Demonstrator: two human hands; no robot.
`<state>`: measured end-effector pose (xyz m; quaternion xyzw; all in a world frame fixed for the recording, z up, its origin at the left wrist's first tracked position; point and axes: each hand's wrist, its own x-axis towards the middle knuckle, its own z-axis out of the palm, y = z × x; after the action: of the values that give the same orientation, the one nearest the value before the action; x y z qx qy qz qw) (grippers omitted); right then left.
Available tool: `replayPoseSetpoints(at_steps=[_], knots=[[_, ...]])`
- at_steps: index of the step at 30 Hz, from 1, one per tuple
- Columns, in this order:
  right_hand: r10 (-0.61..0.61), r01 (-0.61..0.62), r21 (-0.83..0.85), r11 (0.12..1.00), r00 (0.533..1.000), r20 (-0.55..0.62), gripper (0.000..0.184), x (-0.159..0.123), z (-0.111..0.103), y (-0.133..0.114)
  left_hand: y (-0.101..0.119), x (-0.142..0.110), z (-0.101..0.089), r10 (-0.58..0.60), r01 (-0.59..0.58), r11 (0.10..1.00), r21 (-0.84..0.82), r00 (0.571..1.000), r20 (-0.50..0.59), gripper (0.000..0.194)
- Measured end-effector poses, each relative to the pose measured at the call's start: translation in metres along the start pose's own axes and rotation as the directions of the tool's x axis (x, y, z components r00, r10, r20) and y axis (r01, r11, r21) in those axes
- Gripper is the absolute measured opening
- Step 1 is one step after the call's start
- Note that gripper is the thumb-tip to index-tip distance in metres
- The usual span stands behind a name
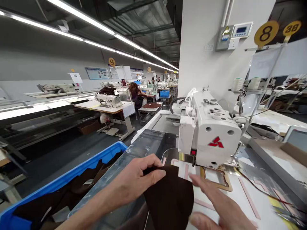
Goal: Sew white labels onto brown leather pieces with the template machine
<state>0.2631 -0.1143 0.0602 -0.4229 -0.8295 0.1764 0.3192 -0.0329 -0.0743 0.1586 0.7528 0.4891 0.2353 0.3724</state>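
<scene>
My left hand (139, 177) pinches the top edge of a dark brown fabric piece (169, 199), thumb and fingers closed on it, just in front of a white sewing machine (208, 131). My right hand (219, 206) lies to the right of the fabric, fingers stretched flat over the white machine table (251, 204) and its pink template lines. The fabric hangs over the table's front edge below the machine head.
A blue bin (72, 174) with more brown fabric sits at my lower left. A clear template sheet (144, 143) lies left of the machine. Thread cones (237, 83) stand behind it. Other sewing stations (110, 102) and a seated person (135, 94) are farther back across an aisle.
</scene>
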Motion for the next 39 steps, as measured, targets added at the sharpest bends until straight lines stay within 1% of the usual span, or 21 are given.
replayPoseSetpoints(at_steps=[2, 4, 5, 7, 9, 13, 15, 17, 18, 20, 22, 24, 26, 27, 28, 29, 30, 32, 34, 36, 39], knots=[[0.067, -0.070, 0.156, 0.985, 0.997, 0.026, 0.077, 0.023, -0.007, -0.015, 0.023, -0.004, -0.006, 0.031, -0.031, 0.994, -0.100, 0.999, -0.007, 0.025], [0.066, -0.076, 0.319, 0.945, 0.997, 0.042, 0.059, 0.041, -0.016, -0.035, 0.045, -0.008, -0.009, 0.076, -0.076, 0.988, -0.133, 0.997, -0.005, 0.020], [0.029, -0.033, 0.360, 0.932, 0.999, 0.015, 0.048, 0.047, -0.021, -0.046, 0.055, -0.010, -0.010, 0.103, -0.101, 0.987, -0.121, 0.995, 0.011, 0.019], [-0.058, 0.088, 0.336, 0.938, 0.994, -0.098, 0.034, 0.053, -0.031, -0.064, 0.073, -0.015, -0.012, 0.151, -0.146, 0.987, -0.068, 0.985, 0.079, 0.016], [-0.122, 0.170, 0.240, 0.956, 0.972, -0.201, 0.031, 0.050, -0.040, -0.076, 0.086, -0.019, -0.013, 0.172, -0.172, 0.985, -0.014, 0.974, 0.150, 0.014], [-0.167, 0.187, 0.045, 0.981, 0.944, -0.285, 0.033, 0.026, -0.056, -0.084, 0.097, -0.023, -0.017, 0.134, -0.150, 0.987, 0.052, 0.963, 0.232, 0.015], [-0.094, 0.120, 0.071, 0.990, 0.950, -0.299, 0.030, 0.010, -0.063, -0.084, 0.096, -0.022, -0.019, 0.100, -0.118, 0.992, 0.044, 0.950, 0.295, 0.014], [0.105, -0.037, 0.264, 0.964, 0.962, -0.251, 0.031, -0.005, -0.067, -0.081, 0.090, -0.018, -0.022, 0.071, -0.070, 0.997, -0.018, 0.926, 0.370, 0.013], [0.233, -0.143, 0.391, 0.909, 0.953, -0.195, 0.034, -0.011, -0.068, -0.079, 0.086, -0.016, -0.023, 0.061, -0.042, 0.998, -0.056, 0.914, 0.402, 0.012], [0.448, -0.335, 0.603, 0.724, 0.893, -0.042, 0.045, -0.020, -0.068, -0.072, 0.076, -0.009, -0.023, 0.071, -0.014, 0.990, -0.140, 0.908, 0.413, 0.010], [0.561, -0.436, 0.713, 0.549, 0.825, 0.072, 0.053, -0.027, -0.067, -0.063, 0.065, -0.002, -0.019, 0.105, 0.002, 0.964, -0.266, 0.916, 0.388, 0.014], [0.610, -0.465, 0.760, 0.455, 0.784, 0.114, 0.054, -0.033, -0.069, -0.057, 0.053, 0.001, -0.010, 0.154, 0.024, 0.887, -0.461, 0.926, 0.345, 0.021], [0.636, -0.465, 0.784, 0.411, 0.762, 0.118, 0.052, -0.039, -0.074, -0.056, 0.042, 0.001, 0.001, 0.178, 0.085, 0.765, -0.639, 0.925, 0.336, 0.034], [0.643, -0.455, 0.800, 0.391, 0.757, 0.117, 0.052, -0.042, -0.078, -0.057, 0.037, -0.001, 0.005, 0.166, 0.132, 0.712, -0.690, 0.923, 0.347, 0.040], [0.643, -0.436, 0.821, 0.369, 0.758, 0.113, 0.051, -0.044, -0.081, -0.057, 0.032, -0.001, 0.009, 0.146, 0.200, 0.702, -0.684, 0.899, 0.413, 0.041], [0.635, -0.411, 0.845, 0.343, 0.764, 0.113, 0.051, -0.045, -0.083, -0.058, 0.028, -0.001, 0.011, 0.116, 0.259, 0.717, -0.647, 0.871, 0.477, 0.040], [0.625, -0.385, 0.866, 0.318, 0.772, 0.114, 0.052, -0.046, -0.083, -0.056, 0.024, 0.001, 0.013, 0.075, 0.283, 0.734, -0.617, 0.869, 0.488, 0.038], [0.614, -0.371, 0.879, 0.298, 0.780, 0.121, 0.052, -0.047, -0.080, -0.045, 0.017, 0.010, 0.019, 0.007, 0.224, 0.830, -0.511, 0.912, 0.411, 0.039], [0.621, -0.416, 0.850, 0.323, 0.771, 0.142, 0.050, -0.047, -0.070, -0.026, 0.011, 0.024, 0.029, -0.011, 0.147, 0.896, -0.419, 0.951, 0.309, 0.042], [0.636, -0.467, 0.815, 0.343, 0.754, 0.164, 0.051, -0.049, -0.058, -0.004, 0.006, 0.036, 0.043, -0.038, 0.161, 0.896, -0.415, 0.957, 0.289, 0.040], [0.652, -0.503, 0.800, 0.328, 0.733, 0.194, 0.053, -0.053, -0.043, 0.019, -0.004, 0.045, 0.068, -0.106, 0.272, 0.807, -0.523, 0.940, 0.324, 0.042]])
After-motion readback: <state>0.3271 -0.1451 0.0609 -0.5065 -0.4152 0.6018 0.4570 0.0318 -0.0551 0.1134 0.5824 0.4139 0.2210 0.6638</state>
